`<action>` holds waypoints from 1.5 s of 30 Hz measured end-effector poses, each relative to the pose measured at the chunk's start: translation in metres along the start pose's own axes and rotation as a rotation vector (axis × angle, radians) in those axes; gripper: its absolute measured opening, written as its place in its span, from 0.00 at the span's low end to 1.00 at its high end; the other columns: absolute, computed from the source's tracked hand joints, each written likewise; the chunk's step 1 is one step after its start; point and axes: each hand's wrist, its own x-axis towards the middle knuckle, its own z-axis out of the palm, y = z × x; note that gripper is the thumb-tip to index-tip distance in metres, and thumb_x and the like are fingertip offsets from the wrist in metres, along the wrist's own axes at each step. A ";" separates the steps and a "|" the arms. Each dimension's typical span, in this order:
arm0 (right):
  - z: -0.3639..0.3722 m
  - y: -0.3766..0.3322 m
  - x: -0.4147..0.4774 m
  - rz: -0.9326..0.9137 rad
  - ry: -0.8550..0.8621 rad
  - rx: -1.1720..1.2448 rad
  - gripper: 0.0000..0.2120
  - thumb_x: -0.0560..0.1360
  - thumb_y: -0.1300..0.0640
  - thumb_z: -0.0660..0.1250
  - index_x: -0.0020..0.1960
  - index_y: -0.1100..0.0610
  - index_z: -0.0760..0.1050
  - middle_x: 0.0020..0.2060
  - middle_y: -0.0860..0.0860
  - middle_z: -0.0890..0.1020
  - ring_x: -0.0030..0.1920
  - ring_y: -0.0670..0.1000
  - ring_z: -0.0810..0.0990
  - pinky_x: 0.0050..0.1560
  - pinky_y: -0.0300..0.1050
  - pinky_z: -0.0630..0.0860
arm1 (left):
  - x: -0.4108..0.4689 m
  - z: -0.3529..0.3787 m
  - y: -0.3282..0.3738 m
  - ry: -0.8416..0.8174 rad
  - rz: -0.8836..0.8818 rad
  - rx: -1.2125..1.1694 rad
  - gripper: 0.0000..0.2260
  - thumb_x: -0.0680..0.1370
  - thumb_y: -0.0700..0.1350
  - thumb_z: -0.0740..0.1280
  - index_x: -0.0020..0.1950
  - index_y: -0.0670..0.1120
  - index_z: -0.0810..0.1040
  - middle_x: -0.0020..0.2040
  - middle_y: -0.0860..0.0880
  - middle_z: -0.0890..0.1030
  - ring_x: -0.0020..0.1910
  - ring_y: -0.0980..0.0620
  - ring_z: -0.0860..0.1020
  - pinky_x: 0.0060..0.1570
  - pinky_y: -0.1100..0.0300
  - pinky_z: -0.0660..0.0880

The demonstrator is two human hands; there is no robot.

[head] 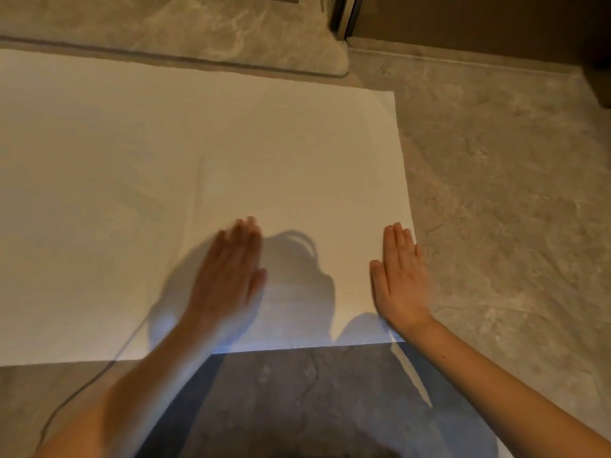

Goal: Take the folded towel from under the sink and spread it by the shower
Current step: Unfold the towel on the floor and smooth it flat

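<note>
A large white towel [185, 166] lies unfolded and flat on the marbled grey floor, running off the left edge of the view. My left hand [231, 276] rests palm down on the towel near its front edge, blurred by motion. My right hand [401, 279] lies flat, fingers together, on the towel's front right corner area, touching its right edge. Neither hand holds anything.
A raised marbled shower threshold [231, 51] with a rounded corner runs along the towel's far side. A metal door frame [344, 14] stands at the top, with a brown wall [479, 21] to its right. Bare floor [512, 209] lies to the right.
</note>
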 end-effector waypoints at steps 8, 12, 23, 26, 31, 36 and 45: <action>0.017 -0.036 -0.029 -0.135 -0.072 -0.030 0.30 0.79 0.47 0.45 0.80 0.55 0.45 0.77 0.47 0.45 0.78 0.45 0.42 0.76 0.43 0.38 | -0.008 0.021 0.057 -0.033 0.133 -0.058 0.27 0.82 0.52 0.46 0.79 0.40 0.51 0.79 0.43 0.52 0.78 0.47 0.49 0.76 0.49 0.49; 0.013 -0.003 -0.037 0.007 -0.052 -0.021 0.31 0.79 0.46 0.42 0.79 0.57 0.43 0.78 0.49 0.45 0.79 0.47 0.44 0.76 0.41 0.37 | -0.031 0.016 0.012 -0.001 -0.036 -0.064 0.28 0.82 0.52 0.47 0.78 0.39 0.52 0.79 0.41 0.54 0.78 0.46 0.53 0.76 0.49 0.51; 0.001 -0.020 -0.024 -0.009 -0.011 0.108 0.29 0.82 0.49 0.46 0.79 0.61 0.47 0.79 0.54 0.49 0.79 0.52 0.46 0.77 0.44 0.41 | -0.036 0.003 0.009 0.005 -0.079 -0.097 0.27 0.82 0.53 0.46 0.78 0.39 0.56 0.79 0.42 0.56 0.78 0.45 0.54 0.76 0.49 0.53; -0.018 -0.057 -0.005 -0.098 0.009 0.225 0.28 0.83 0.50 0.50 0.79 0.59 0.49 0.78 0.51 0.51 0.79 0.50 0.48 0.77 0.44 0.44 | -0.035 -0.004 0.011 0.008 -0.082 -0.123 0.28 0.82 0.53 0.46 0.78 0.39 0.55 0.78 0.42 0.57 0.77 0.45 0.55 0.75 0.48 0.54; -0.080 -0.108 0.032 -0.407 -0.052 0.216 0.27 0.83 0.47 0.50 0.79 0.56 0.51 0.77 0.45 0.52 0.77 0.43 0.49 0.72 0.28 0.42 | -0.027 -0.009 0.008 0.039 -0.089 -0.150 0.28 0.82 0.53 0.48 0.78 0.40 0.53 0.79 0.42 0.55 0.78 0.45 0.54 0.76 0.51 0.48; -0.140 -0.128 0.048 -0.339 -0.271 0.221 0.25 0.83 0.49 0.51 0.79 0.49 0.52 0.77 0.42 0.56 0.76 0.42 0.54 0.65 0.23 0.46 | -0.026 -0.014 -0.005 0.148 -0.073 -0.236 0.24 0.81 0.48 0.58 0.75 0.38 0.64 0.75 0.41 0.66 0.75 0.43 0.63 0.72 0.45 0.61; -0.083 -0.148 0.041 -0.497 -0.245 -0.016 0.26 0.84 0.50 0.51 0.79 0.53 0.51 0.79 0.49 0.53 0.78 0.47 0.50 0.74 0.33 0.43 | -0.011 -0.005 -0.005 0.113 -0.020 -0.237 0.21 0.81 0.47 0.53 0.73 0.44 0.69 0.74 0.45 0.68 0.74 0.43 0.63 0.73 0.45 0.60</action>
